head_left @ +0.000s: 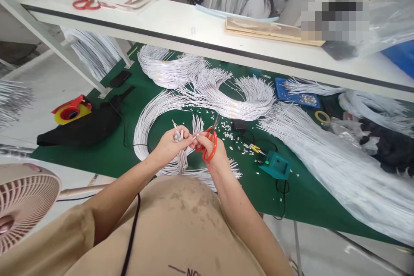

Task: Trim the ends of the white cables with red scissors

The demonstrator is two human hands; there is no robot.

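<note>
As hands [220,153] meet, wires [178,134] lie in the left [168,145].

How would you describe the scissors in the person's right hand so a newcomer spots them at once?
Find the green tabletop below the long white shelf, then the right hand above it. The red-handled scissors are in that hand, blades pointing away from the person. What looks like another red-handled pair lies on the shelf; only these are held.

Bare forearms [126,189] converge, left grip [172,145] and right grip [214,152] curled close together.
</note>
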